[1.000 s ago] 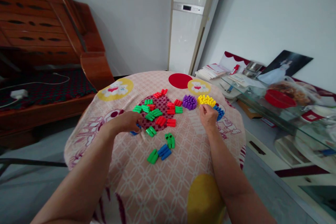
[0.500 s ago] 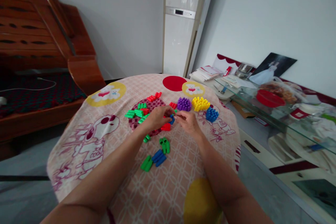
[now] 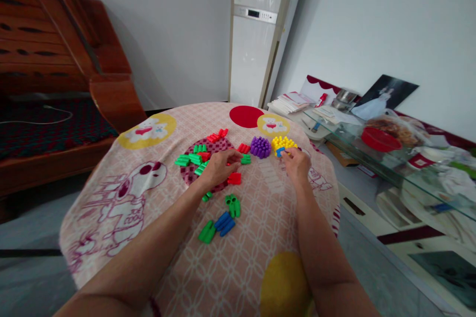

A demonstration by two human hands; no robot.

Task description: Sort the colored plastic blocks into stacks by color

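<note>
My right hand [image 3: 298,163] pinches a small blue plastic piece [image 3: 280,151] in front of the yellow cluster of pegs [image 3: 284,143]. To its left stands the purple cluster [image 3: 261,147]. My left hand [image 3: 222,164] hovers over the toy pieces with its fingers stretched out and apart, and I see nothing held in it. Close to its fingertips lie a green ribbed piece [image 3: 246,159] and a red piece [image 3: 234,179]. More red pieces [image 3: 244,148] and green pieces [image 3: 182,160] are scattered around. The blue cluster is hidden behind my right hand.
Nearer me on the patterned tablecloth [image 3: 238,267] lie blue tubes [image 3: 224,223] and green tubes [image 3: 207,232]. A glass-topped cabinet [image 3: 349,143] with papers and a red bowl [image 3: 381,139] stands at the right. A wooden bench [image 3: 111,89] is at the left.
My right hand has moved right, away from my left hand, carrying the blue piece, and now covers the blue cluster. The left hand's fingers have come away from the blue piece.
</note>
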